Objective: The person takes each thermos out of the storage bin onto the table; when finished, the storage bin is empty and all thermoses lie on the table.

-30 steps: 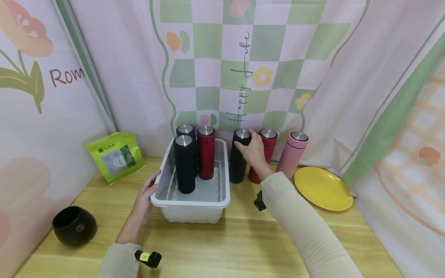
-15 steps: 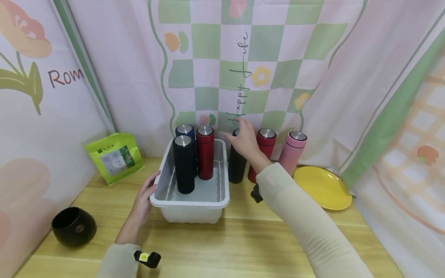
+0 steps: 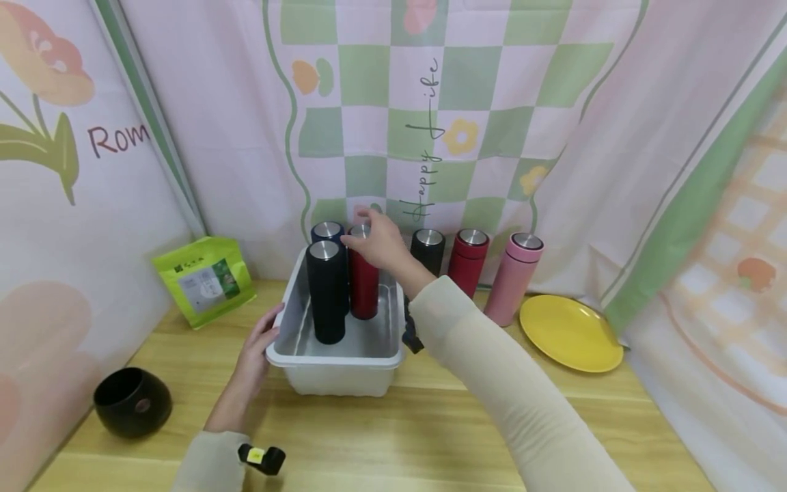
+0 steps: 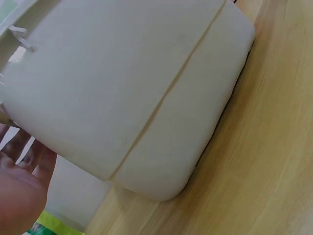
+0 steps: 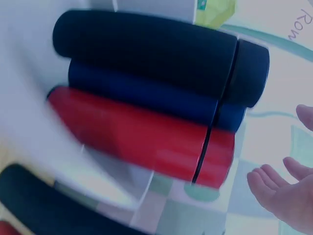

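A white plastic bin [image 3: 337, 357] stands on the wooden table and holds three upright flasks: black [image 3: 326, 294], navy [image 3: 328, 231] and red [image 3: 365, 290]. My right hand [image 3: 369, 236] hovers with relaxed fingers at the red flask's steel lid; the right wrist view shows those fingers [image 5: 281, 188] spread and apart from the red flask [image 5: 146, 137]. My left hand [image 3: 258, 345] rests against the bin's left wall, its fingers [image 4: 19, 171] lying along the bin [image 4: 137, 83]. Right of the bin stand a black flask [image 3: 428, 249], a red flask [image 3: 468, 260] and a pink flask [image 3: 515, 277].
A yellow plate [image 3: 572, 333] lies at the right. A green pouch [image 3: 204, 279] leans at the back left and a black bowl [image 3: 131, 401] sits near the left front. Patterned cloth hangs close behind the flasks and along both sides.
My right hand let go of the black flask outside the bin, rose and swung left to the red flask inside. That black flask stays standing on the table. The left hand has not moved.
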`<state>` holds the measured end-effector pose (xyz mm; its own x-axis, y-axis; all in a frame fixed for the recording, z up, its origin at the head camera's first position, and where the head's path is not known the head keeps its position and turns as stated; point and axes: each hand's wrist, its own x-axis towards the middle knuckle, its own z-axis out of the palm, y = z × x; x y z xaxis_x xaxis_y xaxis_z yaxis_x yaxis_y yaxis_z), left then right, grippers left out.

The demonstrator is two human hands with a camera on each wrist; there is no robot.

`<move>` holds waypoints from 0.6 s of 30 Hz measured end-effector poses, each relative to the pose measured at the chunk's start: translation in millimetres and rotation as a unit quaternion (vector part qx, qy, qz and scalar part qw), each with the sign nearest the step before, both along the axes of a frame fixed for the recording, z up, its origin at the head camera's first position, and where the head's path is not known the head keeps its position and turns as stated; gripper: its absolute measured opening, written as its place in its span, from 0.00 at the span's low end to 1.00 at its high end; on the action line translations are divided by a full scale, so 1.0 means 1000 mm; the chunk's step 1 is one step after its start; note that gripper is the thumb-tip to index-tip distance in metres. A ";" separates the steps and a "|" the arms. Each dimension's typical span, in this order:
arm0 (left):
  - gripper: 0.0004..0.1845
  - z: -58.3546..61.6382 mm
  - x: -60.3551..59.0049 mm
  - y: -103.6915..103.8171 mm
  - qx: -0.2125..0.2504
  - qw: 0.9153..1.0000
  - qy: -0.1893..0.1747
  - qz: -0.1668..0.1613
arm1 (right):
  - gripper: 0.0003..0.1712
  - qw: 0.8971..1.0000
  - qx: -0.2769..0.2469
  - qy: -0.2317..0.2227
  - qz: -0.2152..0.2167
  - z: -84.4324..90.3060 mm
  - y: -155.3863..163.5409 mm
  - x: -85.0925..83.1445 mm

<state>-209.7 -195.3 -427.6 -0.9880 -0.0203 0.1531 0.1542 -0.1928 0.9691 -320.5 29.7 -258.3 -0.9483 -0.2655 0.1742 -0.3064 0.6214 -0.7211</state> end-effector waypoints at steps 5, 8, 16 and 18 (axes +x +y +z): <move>0.28 0.002 0.000 0.000 -0.002 1.000 -0.003 -0.001 | 0.39 0.999 -0.002 -0.037 0.012 -0.006 -0.017 0.002; 0.28 0.003 0.000 0.000 -0.007 1.000 -0.006 -0.002 | 0.39 0.998 0.000 -0.062 0.010 -0.012 -0.025 0.003; 0.28 0.004 0.001 0.000 -0.010 1.000 -0.014 -0.004 | 0.44 0.998 0.011 -0.068 0.002 -0.025 -0.040 0.006; 0.28 0.004 0.001 0.000 -0.010 1.000 -0.015 -0.003 | 0.44 0.998 0.017 -0.064 0.002 -0.028 -0.043 0.006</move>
<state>-208.9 -195.4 -423.9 -0.9922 -0.0118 0.1240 0.1241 -0.1736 0.9770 -314.6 -13.7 -285.9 -0.9613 -0.2722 0.0423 -0.2148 0.6446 -0.7337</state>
